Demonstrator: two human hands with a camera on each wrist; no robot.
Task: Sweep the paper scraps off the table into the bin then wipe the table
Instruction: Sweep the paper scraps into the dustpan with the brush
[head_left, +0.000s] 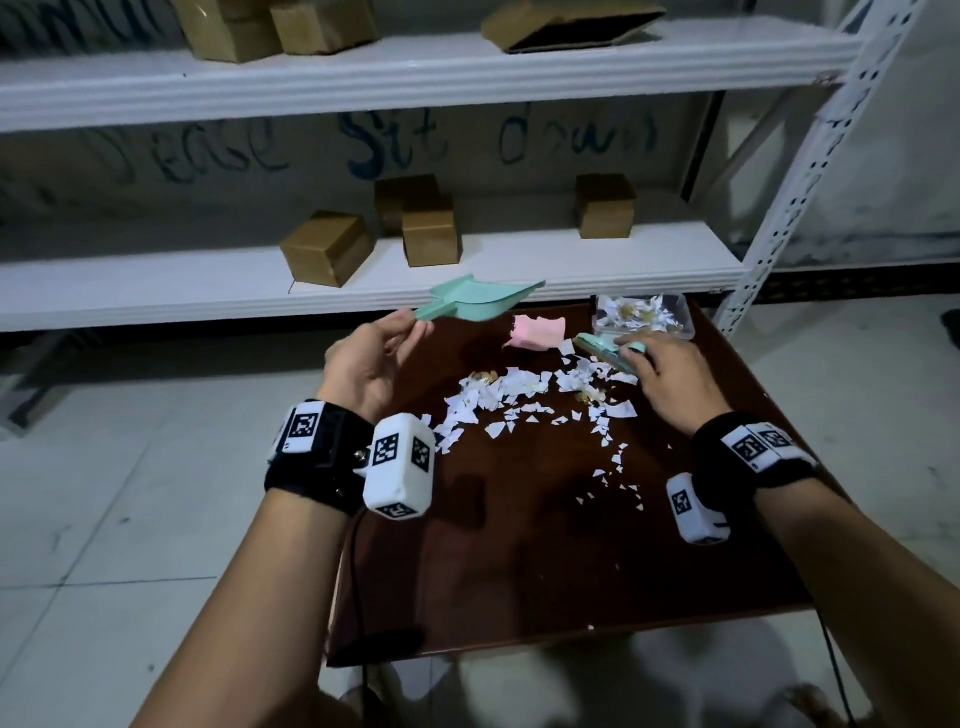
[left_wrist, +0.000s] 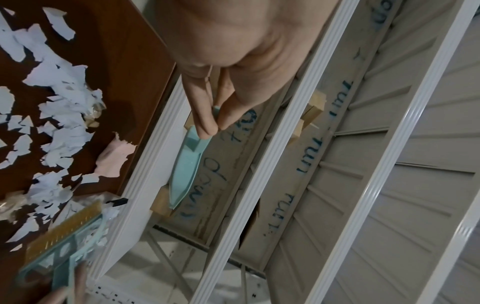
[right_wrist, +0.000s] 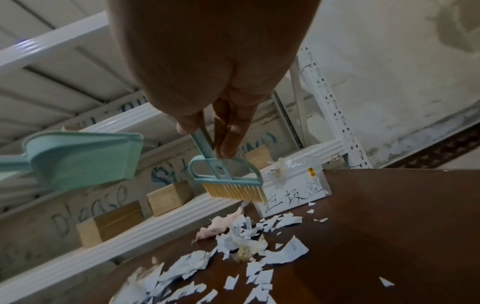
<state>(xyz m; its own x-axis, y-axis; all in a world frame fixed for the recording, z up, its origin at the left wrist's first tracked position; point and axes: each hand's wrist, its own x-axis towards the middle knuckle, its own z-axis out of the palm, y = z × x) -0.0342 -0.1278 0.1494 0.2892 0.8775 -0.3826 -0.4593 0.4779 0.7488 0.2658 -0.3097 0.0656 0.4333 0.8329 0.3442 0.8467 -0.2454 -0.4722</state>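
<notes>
White paper scraps (head_left: 524, 400) (right_wrist: 233, 246) (left_wrist: 59, 133) lie scattered over the dark brown table (head_left: 545, 561). My left hand (head_left: 374, 358) pinches the handle of a mint green dustpan (head_left: 483, 301) (left_wrist: 188, 162) (right_wrist: 78, 160), held in the air over the table's far left edge. My right hand (head_left: 660, 374) grips the handle of a small mint brush (head_left: 605, 351) (right_wrist: 228, 179) (left_wrist: 59, 246) with yellow bristles, just above the scraps. A clear plastic bin (head_left: 644, 317) (right_wrist: 293, 191) with scraps in it stands at the far right corner. A pink cloth (head_left: 537, 332) (right_wrist: 223, 224) lies left of it.
A white metal shelf rack (head_left: 363, 275) runs right behind the table, with several cardboard boxes (head_left: 327, 249) on its boards. Its perforated upright (head_left: 810, 171) stands at the right. Pale tiled floor (head_left: 130, 493) surrounds the table on the left and right.
</notes>
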